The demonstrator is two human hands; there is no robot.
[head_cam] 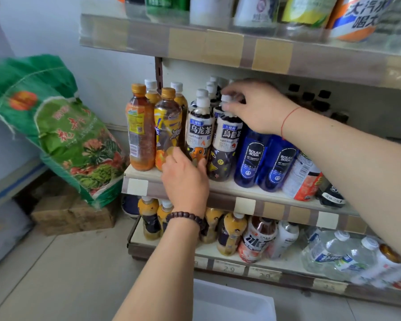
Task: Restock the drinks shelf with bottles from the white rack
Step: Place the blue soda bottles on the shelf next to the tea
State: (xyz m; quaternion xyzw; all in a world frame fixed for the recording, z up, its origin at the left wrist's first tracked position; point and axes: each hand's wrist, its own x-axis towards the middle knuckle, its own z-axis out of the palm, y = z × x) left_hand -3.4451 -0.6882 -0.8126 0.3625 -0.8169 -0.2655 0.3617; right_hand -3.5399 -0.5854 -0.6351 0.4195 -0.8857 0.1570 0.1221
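Oolong tea bottle [226, 144], the right-hand one of the two white-labelled bottles at the front of the middle shelf [227, 189], stands upright with its long axis vertical, and that is what your next move turns on. Your right hand [257, 107] comes in from the right and sits at the top of it, fingertips curled round the white cap [227, 98], so the bottle's body hangs straight below your fingers. Your left hand [185, 181] is lower and to the left, fingers fairly straight and close together, laid against the foot of the neighbouring oolong bottle [198, 135]; whether it presses or only touches, you cannot tell.

The bottle already seems to have its base on the shelf, tight between that neighbour on the left and the blue soda bottles [252, 158] on the right. Because you hold it by the cap alone, any push will tip it about its base, so guide it straight back along the row rather than sideways. Your right hand is the one to do this; the left is better placed to steady the front row. A corner of the white rack [234, 302] shows on the floor below your left forearm, and its contents are out of view.
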